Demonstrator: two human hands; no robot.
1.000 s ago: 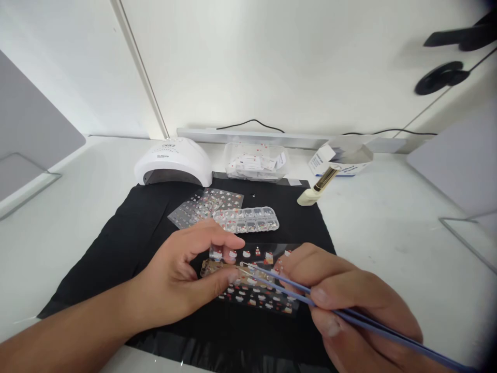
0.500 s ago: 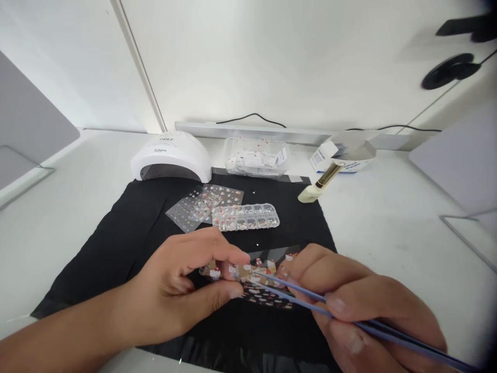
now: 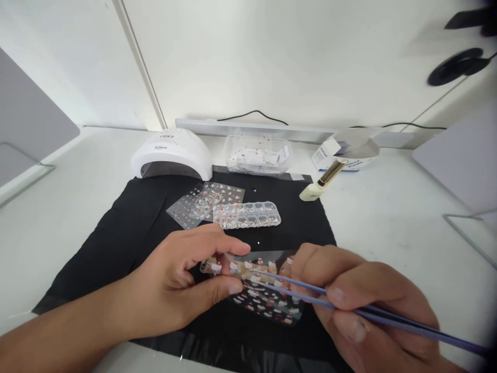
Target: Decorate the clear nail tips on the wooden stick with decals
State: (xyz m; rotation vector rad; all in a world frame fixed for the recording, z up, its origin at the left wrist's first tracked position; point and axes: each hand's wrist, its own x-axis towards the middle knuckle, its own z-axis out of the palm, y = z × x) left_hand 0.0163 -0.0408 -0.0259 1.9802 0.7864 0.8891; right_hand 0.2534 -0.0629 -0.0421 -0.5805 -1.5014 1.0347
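Observation:
My left hand [image 3: 186, 280] pinches a clear sticker sheet [image 3: 267, 305] at its left end, thumb in front and fingers at the back and top edge. Small white cat-face stickers with red bows cover the sheet, which bends over the hidden fingers. In my right hand [image 3: 361, 300] is a pair of blue-purple tweezers [image 3: 303, 285], gripped between thumb and fingers. Their tips stand a little apart at the sheet's upper part, near one sticker; whether they grip it I cannot tell. My right fingers are beside the sheet's right end, partly hiding it.
On the black mat [image 3: 104, 248] lie more sticker sheets [image 3: 186, 212] and a clear compartment case [image 3: 267, 215] of small decorations. Behind are a white nail lamp [image 3: 171, 153], a clear plastic tub [image 3: 258, 155] and an open carton [image 3: 357, 155]. A gold-capped polish bottle [image 3: 310, 191] stands front of the carton.
The sheet has tilted, showing more of its lower part. The tweezers' tips have spread slightly wider, one now lower on the sheet. Both hands keep their hold.

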